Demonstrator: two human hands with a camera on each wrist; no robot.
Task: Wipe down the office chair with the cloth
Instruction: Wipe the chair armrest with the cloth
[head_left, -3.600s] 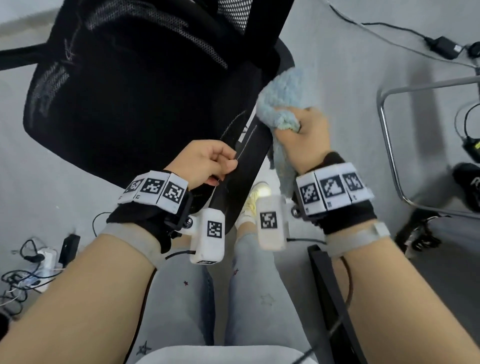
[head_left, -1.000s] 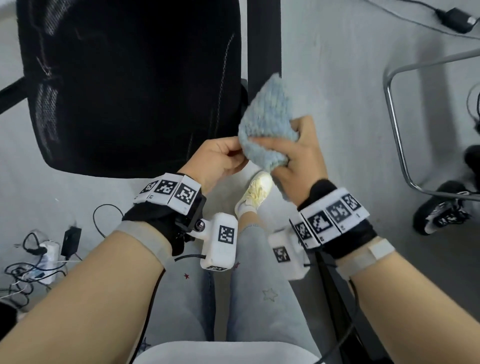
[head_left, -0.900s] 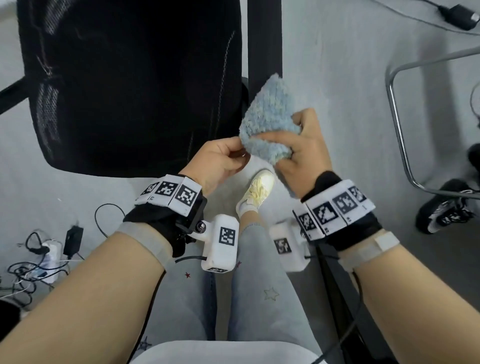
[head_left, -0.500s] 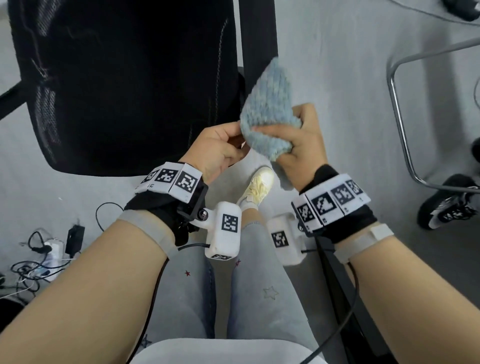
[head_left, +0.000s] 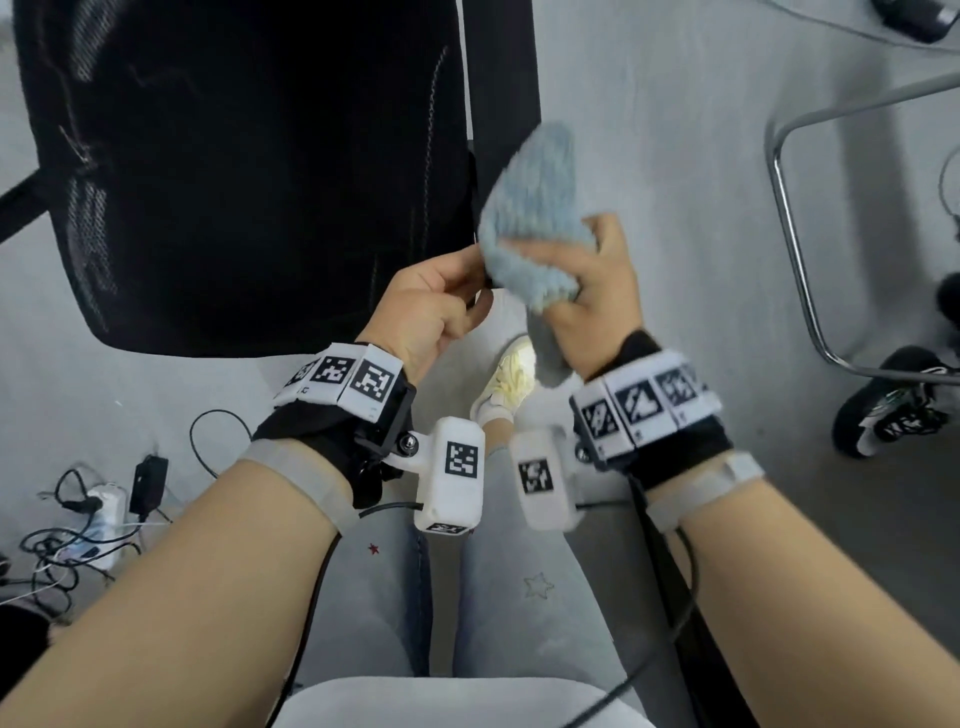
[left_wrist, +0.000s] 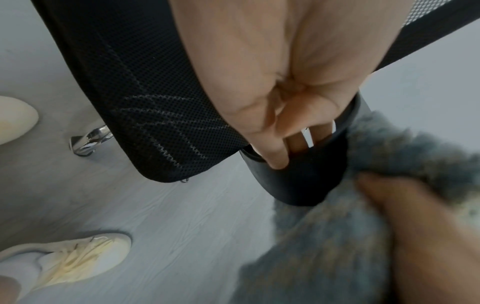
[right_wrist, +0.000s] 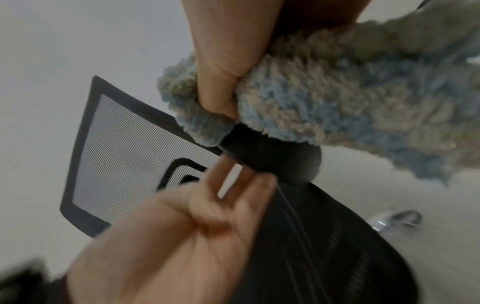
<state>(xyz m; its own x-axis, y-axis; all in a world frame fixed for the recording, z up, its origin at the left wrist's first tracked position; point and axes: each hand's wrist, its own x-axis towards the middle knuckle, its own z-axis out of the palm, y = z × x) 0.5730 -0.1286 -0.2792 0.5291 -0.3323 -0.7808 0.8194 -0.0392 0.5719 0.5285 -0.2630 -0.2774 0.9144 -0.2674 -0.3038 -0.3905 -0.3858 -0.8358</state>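
The black mesh office chair's seat (head_left: 249, 182) fills the upper left of the head view, with its armrest (head_left: 506, 78) running down the seat's right side. My right hand (head_left: 566, 270) grips a fluffy blue cloth (head_left: 530, 218) wrapped over the armrest's near end. The right wrist view shows my thumb (right_wrist: 221, 67) pressing the cloth (right_wrist: 337, 98) onto that end (right_wrist: 275, 162). My left hand (head_left: 467, 280) sits just left of the cloth. Its fingers (left_wrist: 272, 152) curl over the edge of the armrest end (left_wrist: 301, 179), beside the seat's corner (left_wrist: 145, 107).
A chrome tube frame (head_left: 789, 223) and black shoes (head_left: 893, 410) stand on the grey floor at the right. A power strip with tangled cables (head_left: 98, 514) lies at the lower left. My own shoe (head_left: 511, 374) is under the hands. A chrome chair-base leg (left_wrist: 91, 139) shows below the seat.
Since the earliest frame the chair has swung round and the cloth has moved to the armrest's near end. In the last second the cloth and both hands shifted only slightly.
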